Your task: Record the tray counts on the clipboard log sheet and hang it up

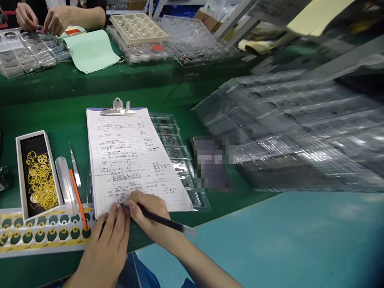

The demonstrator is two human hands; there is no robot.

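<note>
A clipboard with a metal clip (pixel 117 109) holds white sheets (pixel 126 160) covered in rows of handwriting. My right hand (pixel 150 214) is closed around a black pen (pixel 163 220), its tip near the bottom rows of the top sheet. Beside it, my left hand (pixel 111 236) lies flat on the lower left edge of the paper, fingers extended and holding nothing. Under the clipboard's right side, a clear plastic tray (pixel 175 152) with small dark parts sticks out.
To the left are a white-rimmed box (pixel 19 168) of yellow rings, tweezers (pixel 75 166), an orange stick (pixel 78 200) and a sticker strip (pixel 45 249). Stacked clear trays (pixel 300 132) stand right, beside a pixelated object (pixel 211 162). Another person's hands (pixel 57 20) work at the back left.
</note>
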